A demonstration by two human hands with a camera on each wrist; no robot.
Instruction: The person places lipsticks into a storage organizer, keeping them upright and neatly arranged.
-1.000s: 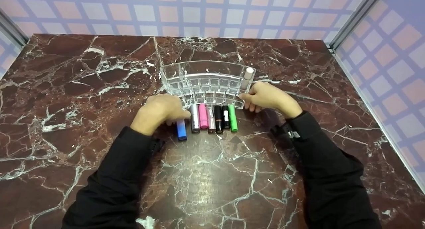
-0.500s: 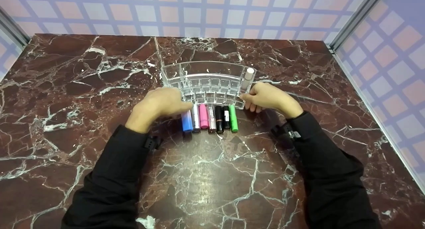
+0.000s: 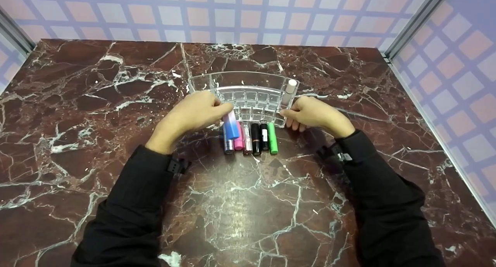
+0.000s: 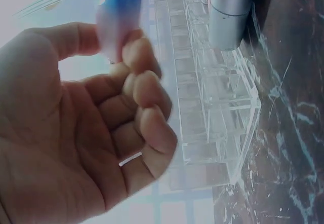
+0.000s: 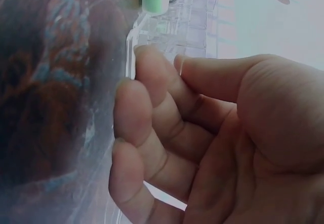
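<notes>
Between thumb and fingertips, my left hand [image 3: 190, 114] pinches a lipstick tube [image 3: 231, 128] that fades from blue to pale pink. It is raised above the silver tube [image 3: 229, 147], its blue end toward me. In the left wrist view, the other fingers curl loosely below the pinched tube [image 4: 120, 11]. A clear tiered lipstick organizer [image 3: 248, 89] stands just beyond, with curved rows of compartments. My right hand [image 3: 313, 114] holds its front right corner; in the right wrist view, thumb and index finger [image 5: 152, 74] pinch the clear edge.
Against the organizer's front lie a pink tube [image 3: 238, 145], a clear-and-dark one [image 3: 247, 141], two black ones and a green tube [image 3: 272, 139]. A white-capped tube [image 3: 290, 89] stands upright in the back right compartment. Patterned panels [image 3: 224, 15] border the marbled table [image 3: 248, 205].
My left hand has lifted the blue lipstick tube off the table and carried it right and away from me, over the silver tube. My right hand keeps its place at the organizer's corner.
</notes>
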